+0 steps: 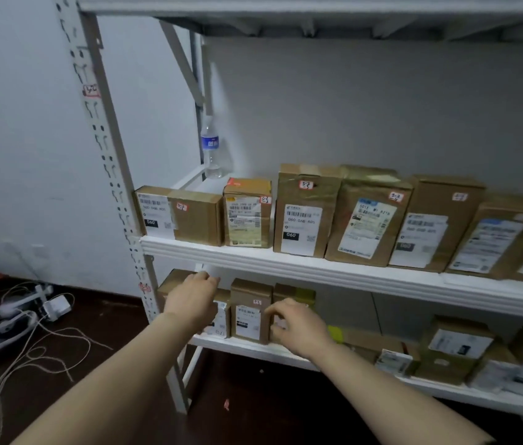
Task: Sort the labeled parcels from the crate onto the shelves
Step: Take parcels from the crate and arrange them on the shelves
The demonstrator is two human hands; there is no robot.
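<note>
Step in hand: judging by the hands, a parcel is being seated in the row at the left end of the lower shelf (253, 346).
Left hand (194, 300): fingers stretched forward over the end parcel (173, 279), pressing on it and bracing it rather than gripping it.
Right hand (298, 326): fingers curled, thumb and fingertips clamped on the third parcel (292, 292), which touches the upright middle parcel (250, 313).
Other parcels: a full labeled row stands on the shelf above (286, 258) (its small handwritten stickers are too blurred to read).
Crate: not in view.
Next move: probably push the third parcel back until it is flush with its neighbours and its label faces out, then let go with both hands.
</note>
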